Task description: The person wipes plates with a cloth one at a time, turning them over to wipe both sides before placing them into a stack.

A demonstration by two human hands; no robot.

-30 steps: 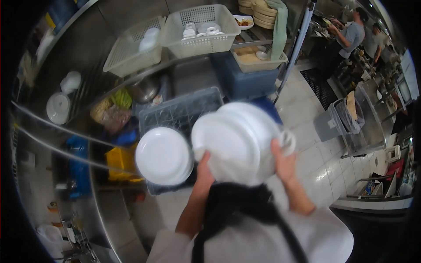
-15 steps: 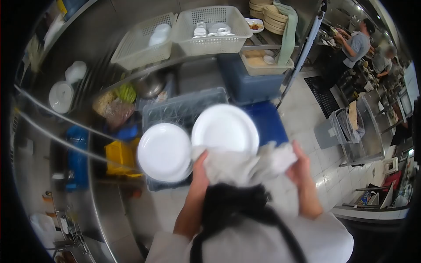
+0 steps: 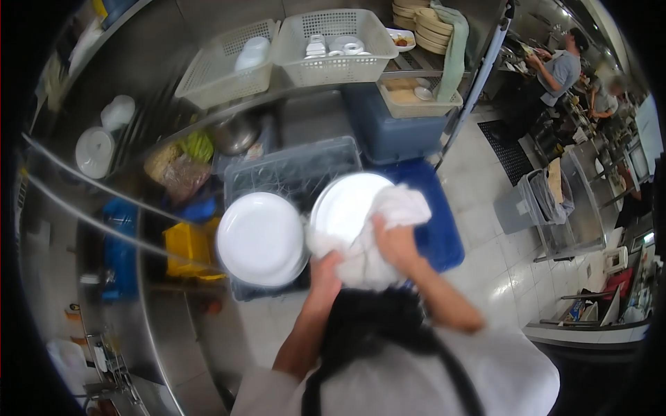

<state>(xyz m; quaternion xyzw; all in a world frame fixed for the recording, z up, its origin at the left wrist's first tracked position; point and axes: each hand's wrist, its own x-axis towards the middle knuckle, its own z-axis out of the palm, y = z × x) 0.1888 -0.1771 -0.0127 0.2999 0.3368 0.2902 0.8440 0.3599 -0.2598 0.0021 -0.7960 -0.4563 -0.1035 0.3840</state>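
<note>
A white plate [image 3: 345,202] lies face up in front of me, its near part and right side hidden by a crumpled white cloth [image 3: 374,260]. My right hand [image 3: 397,246] is closed on the cloth and presses it over the plate's right side. At the plate's near left edge, my left hand [image 3: 326,274] is closed on another part of the cloth; whether it also grips the plate's rim is hidden. Just left of it stands a stack of white plates [image 3: 260,236]. Under the plates is a clear plastic bin [image 3: 243,177] with a divided, dark-looking inside.
A blue lid or tray [image 3: 440,236] lies right of the plate. Behind stands a grey-blue box [image 3: 395,132]. White baskets [image 3: 333,69] with small dishes sit on the shelf above. A yellow bin [image 3: 191,249] is at left. Two people [image 3: 563,73] stand at far right.
My right hand has swung left and inward, bringing the cloth from beside the plate onto it. The cloth, stretched between both hands before, is now bunched over the plate. The plate stack stays put.
</note>
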